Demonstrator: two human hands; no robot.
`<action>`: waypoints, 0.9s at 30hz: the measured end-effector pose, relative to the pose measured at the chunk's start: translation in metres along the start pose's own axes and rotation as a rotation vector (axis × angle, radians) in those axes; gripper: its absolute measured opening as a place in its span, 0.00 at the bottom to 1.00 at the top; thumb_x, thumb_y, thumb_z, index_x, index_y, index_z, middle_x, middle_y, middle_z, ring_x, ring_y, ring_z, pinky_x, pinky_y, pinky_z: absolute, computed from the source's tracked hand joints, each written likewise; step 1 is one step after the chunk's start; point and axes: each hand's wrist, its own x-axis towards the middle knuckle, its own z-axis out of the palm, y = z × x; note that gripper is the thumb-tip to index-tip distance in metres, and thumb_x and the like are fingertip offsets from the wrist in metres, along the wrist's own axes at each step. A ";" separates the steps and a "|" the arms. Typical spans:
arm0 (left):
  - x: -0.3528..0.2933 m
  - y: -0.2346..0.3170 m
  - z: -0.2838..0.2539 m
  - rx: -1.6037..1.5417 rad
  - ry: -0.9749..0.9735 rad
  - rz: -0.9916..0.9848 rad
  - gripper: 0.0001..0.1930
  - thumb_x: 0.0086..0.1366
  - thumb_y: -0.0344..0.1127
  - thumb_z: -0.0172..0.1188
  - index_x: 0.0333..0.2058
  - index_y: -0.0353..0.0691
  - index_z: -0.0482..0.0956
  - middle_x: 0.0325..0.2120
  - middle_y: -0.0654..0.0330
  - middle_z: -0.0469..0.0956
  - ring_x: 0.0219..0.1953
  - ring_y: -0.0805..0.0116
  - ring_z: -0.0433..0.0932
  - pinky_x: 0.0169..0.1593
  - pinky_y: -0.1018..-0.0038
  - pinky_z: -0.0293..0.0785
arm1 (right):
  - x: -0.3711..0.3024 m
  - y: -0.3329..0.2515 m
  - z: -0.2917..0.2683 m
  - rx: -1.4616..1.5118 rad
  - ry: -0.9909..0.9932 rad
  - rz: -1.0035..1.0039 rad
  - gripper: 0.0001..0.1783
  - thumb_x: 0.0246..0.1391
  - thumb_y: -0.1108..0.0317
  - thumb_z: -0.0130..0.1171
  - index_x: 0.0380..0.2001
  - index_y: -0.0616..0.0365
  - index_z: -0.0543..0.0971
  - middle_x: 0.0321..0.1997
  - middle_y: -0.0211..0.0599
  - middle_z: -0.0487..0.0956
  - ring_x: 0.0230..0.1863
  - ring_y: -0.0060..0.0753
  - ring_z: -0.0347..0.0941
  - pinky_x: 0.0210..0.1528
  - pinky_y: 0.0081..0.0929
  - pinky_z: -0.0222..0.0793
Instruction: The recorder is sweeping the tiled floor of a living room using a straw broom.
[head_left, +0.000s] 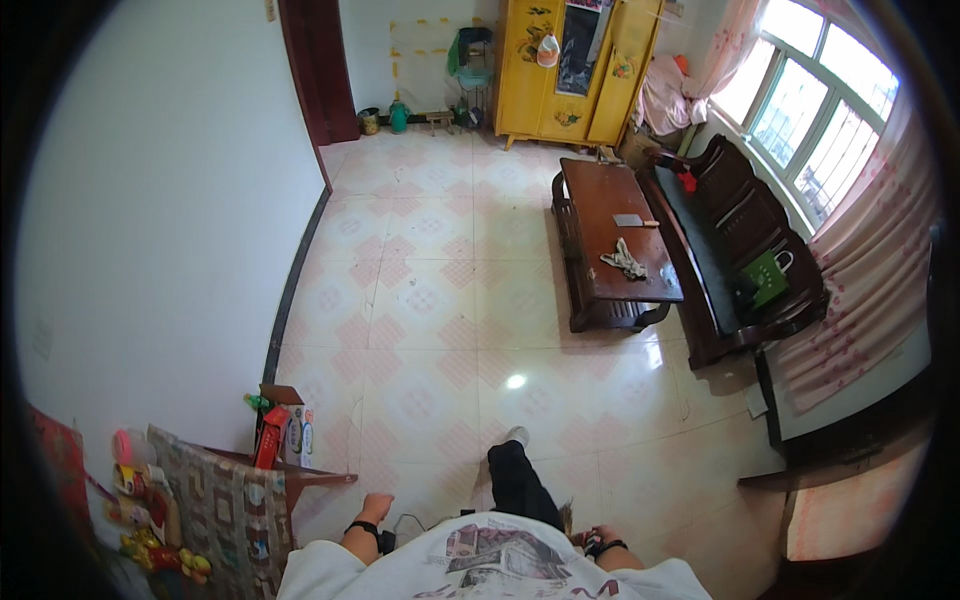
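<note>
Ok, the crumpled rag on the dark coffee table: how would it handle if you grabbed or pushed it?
The rag lies bunched in loose folds, so it is probably floppy and light. Pushed, it would likely slide and bunch on the glossy coffee table, not roll. It looks unbreakable.

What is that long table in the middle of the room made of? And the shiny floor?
The long coffee table looks like dark reddish-brown wood with a smooth, polished top; its carved legs match the wooden bench beside it. The floor looks like glazed ceramic tile: grid lines, a pink checked pattern, and a bright light reflection show its gloss.
</note>
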 end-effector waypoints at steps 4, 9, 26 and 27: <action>-0.037 0.052 -0.019 -0.222 0.021 -0.333 0.18 0.53 0.43 0.51 0.13 0.34 0.68 0.07 0.58 0.65 0.10 0.65 0.64 0.17 0.67 0.62 | 0.006 -0.090 0.070 -0.124 -0.008 0.012 0.19 0.52 0.61 0.35 0.25 0.67 0.70 0.14 0.39 0.70 0.14 0.35 0.66 0.17 0.27 0.63; -0.024 0.114 -0.026 -0.221 0.074 -0.197 0.17 0.53 0.41 0.52 0.12 0.34 0.68 0.08 0.58 0.64 0.09 0.66 0.61 0.16 0.68 0.60 | 0.019 -0.204 0.148 -0.095 -0.087 -0.048 0.14 0.48 0.62 0.39 0.20 0.58 0.71 0.13 0.34 0.69 0.13 0.31 0.65 0.15 0.26 0.62; 0.261 0.417 -0.081 -0.238 -0.061 -0.092 0.18 0.51 0.43 0.51 0.13 0.33 0.71 0.10 0.54 0.69 0.11 0.63 0.67 0.18 0.68 0.64 | -0.073 -0.487 0.380 -0.258 -0.228 -0.451 0.09 0.48 0.66 0.47 0.22 0.60 0.68 0.15 0.37 0.69 0.12 0.30 0.65 0.12 0.23 0.62; 0.280 0.435 -0.089 -0.225 -0.077 -0.099 0.18 0.51 0.43 0.51 0.13 0.33 0.71 0.10 0.54 0.69 0.11 0.63 0.67 0.18 0.68 0.64 | -0.084 -0.498 0.394 -0.261 -0.209 -0.466 0.09 0.48 0.65 0.47 0.24 0.60 0.69 0.15 0.38 0.69 0.13 0.30 0.65 0.13 0.23 0.62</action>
